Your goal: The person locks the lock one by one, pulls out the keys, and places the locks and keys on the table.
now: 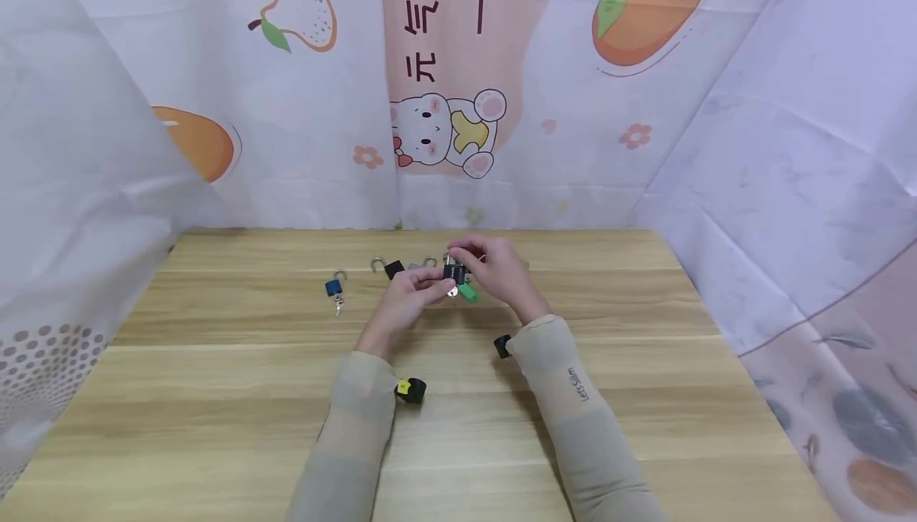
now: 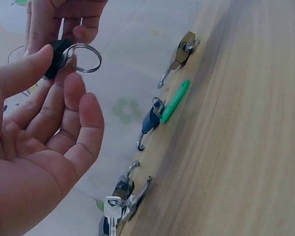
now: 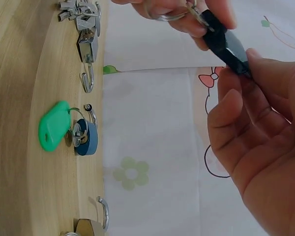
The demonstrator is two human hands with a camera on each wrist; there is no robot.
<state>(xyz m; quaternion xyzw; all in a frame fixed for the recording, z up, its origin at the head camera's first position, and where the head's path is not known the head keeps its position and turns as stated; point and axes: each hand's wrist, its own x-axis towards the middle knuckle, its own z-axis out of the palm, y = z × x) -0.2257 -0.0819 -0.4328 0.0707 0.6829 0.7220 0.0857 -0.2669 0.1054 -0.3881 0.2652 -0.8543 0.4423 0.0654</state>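
Observation:
Both hands hold one black padlock [image 1: 454, 274] above the far part of the table. The left hand [image 1: 406, 299] pinches its body between thumb and fingers; a metal key ring [image 2: 90, 58] hangs from it in the left wrist view. On the other side, the right hand [image 1: 499, 270] grips the padlock's upper end, by the shackle. Its fingertips partly hide the shackle, so whether that is locked cannot be told. Behind and below the hands lies a blue padlock [image 3: 90, 139] with a green key tag [image 3: 54, 126].
Another blue padlock [image 1: 333, 287] with keys [image 1: 339, 304] lies to the left on the wooden table [image 1: 236, 395]. A second black padlock [image 1: 394, 269] has its shackle open. A brass padlock [image 2: 183, 50] lies farther along. A printed curtain [image 1: 315, 124] hangs behind the table.

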